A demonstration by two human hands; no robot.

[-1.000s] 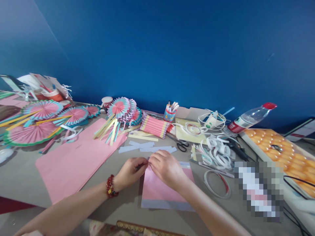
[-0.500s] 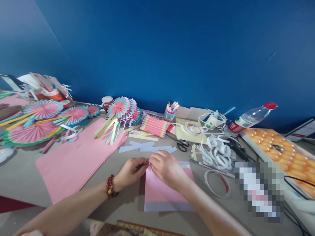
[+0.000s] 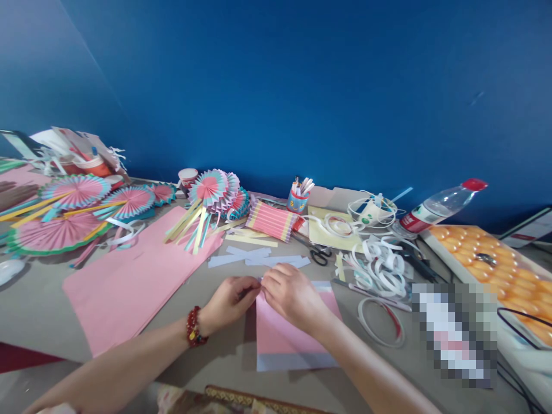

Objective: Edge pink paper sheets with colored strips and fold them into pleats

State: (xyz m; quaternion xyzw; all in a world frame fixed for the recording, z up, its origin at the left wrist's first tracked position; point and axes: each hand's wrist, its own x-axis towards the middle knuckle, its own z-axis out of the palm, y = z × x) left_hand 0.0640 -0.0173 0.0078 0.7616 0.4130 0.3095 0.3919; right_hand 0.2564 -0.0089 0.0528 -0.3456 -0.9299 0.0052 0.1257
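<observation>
A pink sheet of paper (image 3: 287,333) with a lavender band along its near and far edges lies on the grey table before me. At its far left corner, my left hand (image 3: 228,302) and my right hand (image 3: 291,293) meet, both with fingers pinched together. The fingertips hide the bit of paper between them. A red bead bracelet (image 3: 195,326) circles my left wrist. Just beyond my hands lie several lavender paper strips (image 3: 276,261). Black-handled scissors (image 3: 319,255) rest past my right hand.
A stack of pink paper (image 3: 133,276) lies at left, with pleated paper fans (image 3: 71,230) behind it. A pink pleated piece (image 3: 272,219) and a pen cup (image 3: 297,201) stand ahead. Curled white strips (image 3: 383,261) and a plastic bottle (image 3: 440,208) are at right. Another person's hand (image 3: 17,195) shows far left.
The pink sheet's near end has swung slightly to the right. Both hands keep nearly the same place and pinch at the corner.
</observation>
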